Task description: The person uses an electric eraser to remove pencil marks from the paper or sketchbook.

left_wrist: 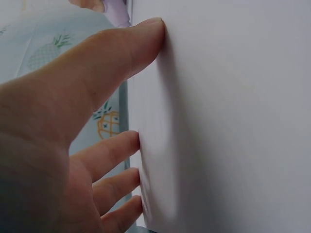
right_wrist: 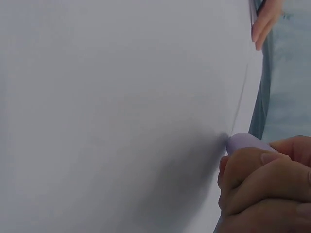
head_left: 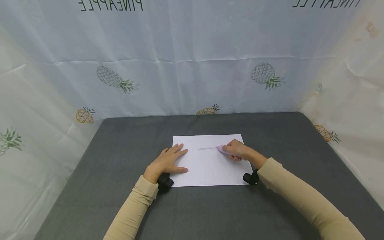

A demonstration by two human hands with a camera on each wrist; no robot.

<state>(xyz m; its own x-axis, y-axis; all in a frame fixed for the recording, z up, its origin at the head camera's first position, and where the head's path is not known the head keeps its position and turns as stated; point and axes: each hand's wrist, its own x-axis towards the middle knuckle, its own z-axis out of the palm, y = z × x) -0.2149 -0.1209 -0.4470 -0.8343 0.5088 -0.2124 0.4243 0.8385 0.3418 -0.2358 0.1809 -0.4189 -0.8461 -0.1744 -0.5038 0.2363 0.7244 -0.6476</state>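
A white sheet of paper lies on the dark table. My left hand rests on its left side with fingers and thumb spread; the left wrist view shows the thumb and fingertips at the sheet. On the right, my right hand grips a light purple thing with a tapered tip, its fingers curled round it and hiding most of the body. That tip meets the paper at the right end of thin grey lines running across the sheet's upper part.
The grey table top extends round the sheet on all sides. Behind it hangs a pale curtain printed with pineapples, continuing along both sides. A black wrist device sits at the right wrist, another at the left.
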